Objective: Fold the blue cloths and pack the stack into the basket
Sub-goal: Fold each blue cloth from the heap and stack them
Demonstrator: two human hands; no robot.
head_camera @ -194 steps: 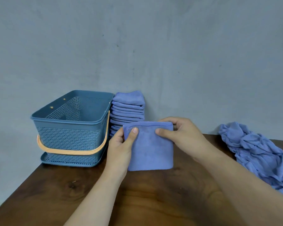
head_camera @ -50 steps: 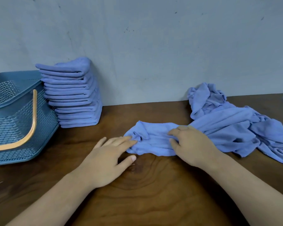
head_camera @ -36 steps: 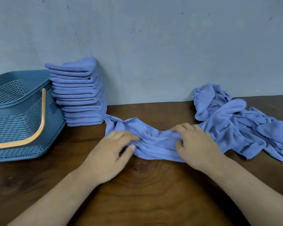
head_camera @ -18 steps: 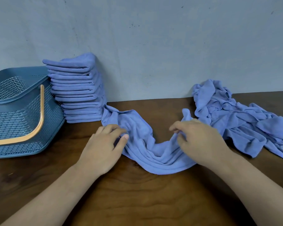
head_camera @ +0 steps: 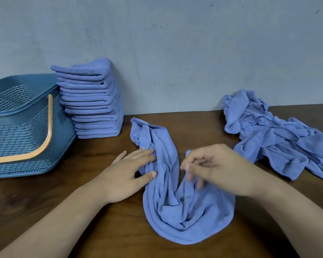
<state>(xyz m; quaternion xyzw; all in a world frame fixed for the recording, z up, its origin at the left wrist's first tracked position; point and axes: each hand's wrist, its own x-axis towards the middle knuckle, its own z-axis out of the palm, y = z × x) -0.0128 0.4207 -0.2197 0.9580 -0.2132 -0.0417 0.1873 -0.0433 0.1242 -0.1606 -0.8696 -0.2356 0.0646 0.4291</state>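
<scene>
One blue cloth (head_camera: 175, 202) lies crumpled in a U-shape on the brown wooden table (head_camera: 82, 220), in front of the person and between both hands. Its rounded bottom points to six o'clock, and its longer left arm runs up toward eleven o'clock.

The left hand (head_camera: 127, 175) lies flat at the cloth's nine o'clock side. Its fingers are straight and its fingertips and thumb rest on the left arm of the cloth, pressing rather than gripping.

The right hand (head_camera: 218, 170) is at the cloth's two o'clock side with its fingers curled in around the shorter right end of the fabric. A small tip of that end pokes up just above the knuckles (the fingertips are blurred, so the exact pinch is hard to make out).

From the cloth, a stack (head_camera: 91, 101) of folded blue cloths stands at ten o'clock, up against the grey wall (head_camera: 175, 53). It touches a blue mesh basket (head_camera: 22, 131) on its nine o'clock side. The basket's orange handle (head_camera: 45, 146) hangs down along its near wall, and no cloth shows inside the part of the basket that is in view.

At two o'clock, well apart from the hands, a pile (head_camera: 287, 142) of unfolded blue cloths sprawls from the wall toward the right edge of the table.
</scene>
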